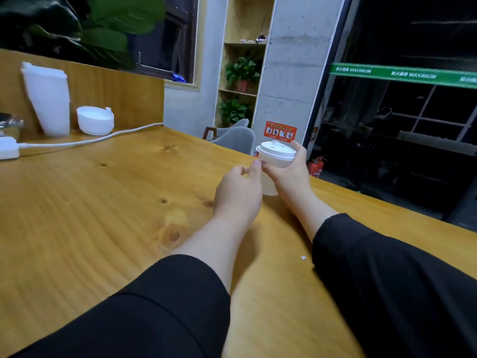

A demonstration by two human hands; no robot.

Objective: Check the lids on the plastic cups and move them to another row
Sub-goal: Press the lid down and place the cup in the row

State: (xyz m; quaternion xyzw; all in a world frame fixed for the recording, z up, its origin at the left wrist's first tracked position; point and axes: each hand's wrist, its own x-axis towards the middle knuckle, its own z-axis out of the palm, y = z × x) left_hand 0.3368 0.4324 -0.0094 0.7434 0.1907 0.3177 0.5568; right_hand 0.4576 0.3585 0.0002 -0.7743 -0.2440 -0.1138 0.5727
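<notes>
A white plastic cup [269, 182] with a white lid [277, 150] stands near the far right edge of the wooden table [103, 215]. My right hand [291, 174] grips the cup from the right, thumb in front and fingers behind, just under the lid. My left hand [238, 189] is just left of the cup with loosely curled fingers; its thumb tip touches the cup's side or my right thumb, and it holds nothing. Both forearms lie over the table in black sleeves.
A stack of white cups [47, 99] and a stack of white lids [95, 120] stand at the back left against a wooden partition [116, 89]. A white cable [90, 139] runs to a white adapter [9, 148]. Grey chairs [237, 138] stand beyond the table's far edge.
</notes>
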